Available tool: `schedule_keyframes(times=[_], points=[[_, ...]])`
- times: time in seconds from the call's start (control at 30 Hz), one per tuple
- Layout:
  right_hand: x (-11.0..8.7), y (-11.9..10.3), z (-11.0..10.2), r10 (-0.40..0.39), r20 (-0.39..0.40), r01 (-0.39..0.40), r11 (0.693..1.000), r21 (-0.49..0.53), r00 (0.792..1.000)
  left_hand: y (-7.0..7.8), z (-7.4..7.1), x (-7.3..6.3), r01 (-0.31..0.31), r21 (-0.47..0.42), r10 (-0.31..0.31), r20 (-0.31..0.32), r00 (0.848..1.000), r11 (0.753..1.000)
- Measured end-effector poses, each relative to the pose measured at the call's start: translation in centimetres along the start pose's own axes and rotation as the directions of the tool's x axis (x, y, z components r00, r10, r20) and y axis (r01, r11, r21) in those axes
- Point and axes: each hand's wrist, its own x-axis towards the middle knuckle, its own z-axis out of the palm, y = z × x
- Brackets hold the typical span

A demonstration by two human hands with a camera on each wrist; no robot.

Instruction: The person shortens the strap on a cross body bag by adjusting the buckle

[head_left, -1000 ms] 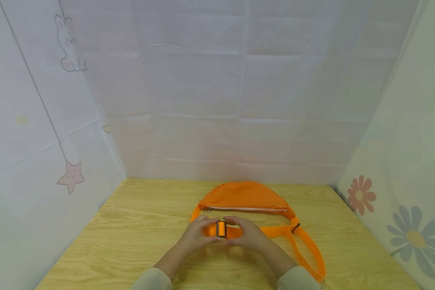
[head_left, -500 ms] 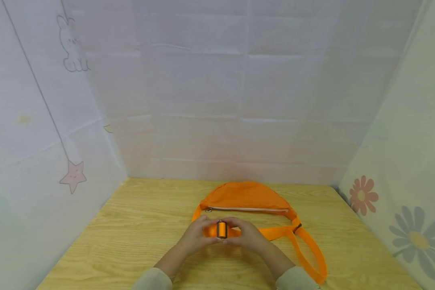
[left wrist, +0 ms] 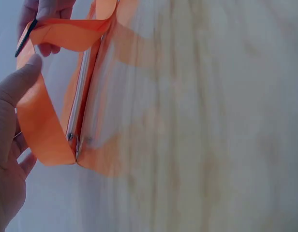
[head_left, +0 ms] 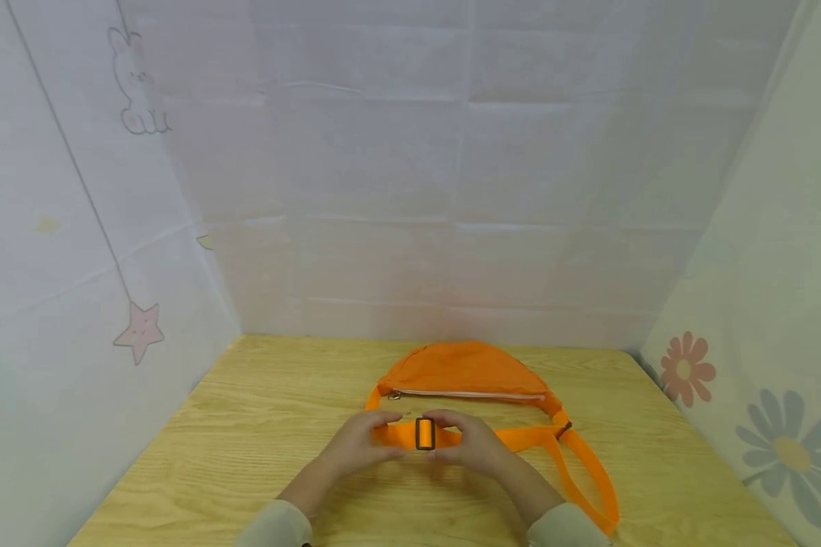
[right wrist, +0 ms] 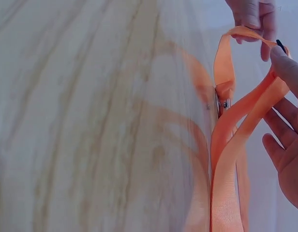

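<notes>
An orange waist bag (head_left: pixel 465 368) lies zipper side toward me on the table. In front of it, its strap (head_left: pixel 404 434) is raised between both hands and passes through a black slider buckle (head_left: pixel 425 434). My left hand (head_left: pixel 356 447) holds the strap left of the slider, the thumb on the near face and fingers behind, as the left wrist view shows. On the other side my right hand (head_left: pixel 477 447) pinches the strap right at the slider's edge; its thumb (right wrist: pixel 286 67) lies beside the black piece in the right wrist view.
The wooden table (head_left: pixel 246 425) is bounded by a pale back cloth (head_left: pixel 383 190) and printed side cloths. A loose strap loop (head_left: pixel 598 486) spreads at the right, past a second dark buckle (head_left: pixel 564 430).
My left hand has slid left along the strap, away from the slider, baring a stretch of webbing. The slider and right hand have shifted slightly right.
</notes>
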Motion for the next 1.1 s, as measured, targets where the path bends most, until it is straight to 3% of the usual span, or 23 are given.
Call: schedule_keyframes(times=[0.13, 0.4, 0.83, 1.1], points=[[-0.2, 0.1, -0.3, 0.038, 0.005, -0.038, 0.999, 0.027, 0.999, -0.5, -0.2, -0.4, -0.026, 0.062, 0.027, -0.009, 1.0, 0.998], [-0.5, 0.3, -0.7, 0.054, -0.001, -0.054, 0.997, 0.047, 0.999, -0.3, 0.0, -0.3, -0.019, 0.045, 0.021, -0.058, 0.998, 0.999], [-0.8, 0.2, -1.2, 0.041, -0.01, -0.041, 0.998, 0.047, 0.999, -0.1, 0.8, -0.5, -0.181, 0.053, 0.187, -0.181, 0.965, 0.982], [-0.8, 0.1, -1.2, 0.046, 0.0, -0.046, 0.995, 0.085, 0.999, 0.4, 1.2, -0.2, -0.17, 0.017, 0.171, -0.171, 0.97, 0.985]])
